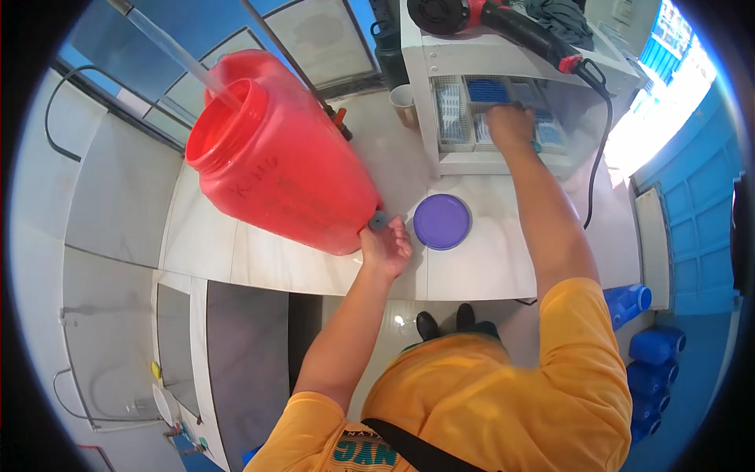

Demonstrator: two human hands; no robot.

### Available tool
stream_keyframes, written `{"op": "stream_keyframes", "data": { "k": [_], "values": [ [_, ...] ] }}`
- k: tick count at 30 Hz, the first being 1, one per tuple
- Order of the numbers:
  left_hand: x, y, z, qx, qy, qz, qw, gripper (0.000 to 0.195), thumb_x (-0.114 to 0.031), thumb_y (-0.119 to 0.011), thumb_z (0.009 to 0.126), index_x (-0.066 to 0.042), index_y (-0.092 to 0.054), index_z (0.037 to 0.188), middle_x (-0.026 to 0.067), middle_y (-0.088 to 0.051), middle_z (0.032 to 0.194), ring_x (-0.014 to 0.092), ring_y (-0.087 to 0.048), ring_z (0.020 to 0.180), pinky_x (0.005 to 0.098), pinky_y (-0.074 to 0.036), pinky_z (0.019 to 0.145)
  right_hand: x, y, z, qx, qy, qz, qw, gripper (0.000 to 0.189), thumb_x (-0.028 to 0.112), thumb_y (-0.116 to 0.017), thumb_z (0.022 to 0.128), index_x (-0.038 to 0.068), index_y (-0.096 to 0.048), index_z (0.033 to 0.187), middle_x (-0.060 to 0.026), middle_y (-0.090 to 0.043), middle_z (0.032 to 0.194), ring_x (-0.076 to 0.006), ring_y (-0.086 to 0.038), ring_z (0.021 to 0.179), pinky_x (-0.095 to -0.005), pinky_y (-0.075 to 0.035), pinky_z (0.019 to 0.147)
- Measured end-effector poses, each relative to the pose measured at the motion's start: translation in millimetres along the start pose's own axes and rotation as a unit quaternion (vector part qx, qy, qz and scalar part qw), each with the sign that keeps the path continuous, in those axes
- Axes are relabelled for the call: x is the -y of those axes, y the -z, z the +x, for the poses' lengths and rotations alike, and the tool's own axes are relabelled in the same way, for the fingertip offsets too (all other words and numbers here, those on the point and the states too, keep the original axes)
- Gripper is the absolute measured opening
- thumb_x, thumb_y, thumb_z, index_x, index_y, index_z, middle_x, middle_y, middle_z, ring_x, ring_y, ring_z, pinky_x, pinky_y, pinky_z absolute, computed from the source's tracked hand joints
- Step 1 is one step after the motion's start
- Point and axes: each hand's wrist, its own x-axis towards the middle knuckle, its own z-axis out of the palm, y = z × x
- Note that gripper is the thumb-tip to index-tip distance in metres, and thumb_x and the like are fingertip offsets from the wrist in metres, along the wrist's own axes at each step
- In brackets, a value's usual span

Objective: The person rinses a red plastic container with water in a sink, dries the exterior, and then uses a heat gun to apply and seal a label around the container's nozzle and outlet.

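Observation:
A large red plastic water container (295,159) stands on the tiled counter, its wide mouth open, with a clear hose or stream running down into it. Beside the small grey spigot cap (377,220) low on the container is my left hand (387,245), thumb against it and fingers curled; how firmly it holds the cap cannot be told. My right hand (511,125) reaches into the white shelf unit, over plastic baskets (472,133) of small blue and white packets; its fingertips are hidden. A purple round lid (442,222) lies between my two arms.
On the white shelf unit (420,53) lie a black and red heat gun or dryer (519,32), its cord hanging right, and a dark cloth (560,20). A mug (403,105) and dark bottle (390,56) stand left of it. Blue water containers (656,343) are at the lower right.

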Motion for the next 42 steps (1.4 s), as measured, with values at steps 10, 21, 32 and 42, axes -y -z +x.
{"op": "stream_keyframes", "data": {
  "k": [10, 21, 32, 42],
  "values": [
    [3, 2, 17, -0.084, -0.063, -0.009, 0.994, 0.045, -0.055, -0.041, 0.102, -0.015, -0.059, 0.094, -0.0090, -0.061, 0.078, 0.002, -0.051, 0.064, 0.0179, -0.042, 0.053, 11, 48, -142, -0.164, 0.004, 0.340, 0.926, 0.023, 0.030, -0.067, 0.093, 0.011, -0.074, 0.103, -0.0123, -0.073, 0.100, -0.0335, -0.065, 0.099, -0.0482, -0.045, 0.089],
    [38, -83, -65, 0.149, -0.358, 0.528, 0.756, 0.043, -0.045, -0.044, 0.107, -0.007, -0.059, 0.121, 0.0009, -0.068, 0.102, 0.013, -0.063, 0.081, 0.0317, -0.050, 0.070, 64, 98, -196, -0.161, 0.197, 0.314, 0.915, 0.024, 0.026, -0.069, 0.089, 0.011, -0.072, 0.108, -0.0031, -0.071, 0.109, -0.0268, -0.061, 0.105, -0.0436, -0.038, 0.098],
    [66, -115, -90, 0.060, -0.319, 0.448, 0.833, 0.018, -0.009, -0.054, 0.102, 0.000, -0.057, 0.118, 0.0057, -0.067, 0.103, 0.009, -0.062, 0.084, 0.0250, -0.053, 0.077, 36, 91, -179, 0.122, 0.086, 0.675, 0.723, 0.027, 0.023, -0.072, 0.093, 0.000, -0.064, 0.105, -0.0101, -0.071, 0.086, -0.0176, -0.069, 0.080, -0.0336, -0.054, 0.071],
    [78, -93, -102, 0.062, -0.289, 0.292, 0.910, 0.032, -0.022, -0.046, 0.107, -0.004, -0.046, 0.133, 0.0081, -0.064, 0.113, 0.018, -0.066, 0.100, 0.0401, -0.050, 0.098, 37, 107, -198, -0.027, 0.315, 0.441, 0.840, 0.037, 0.034, -0.079, 0.080, 0.011, -0.064, 0.104, -0.0074, -0.065, 0.104, -0.0339, -0.057, 0.104, -0.0438, -0.044, 0.090]
  ]
}}
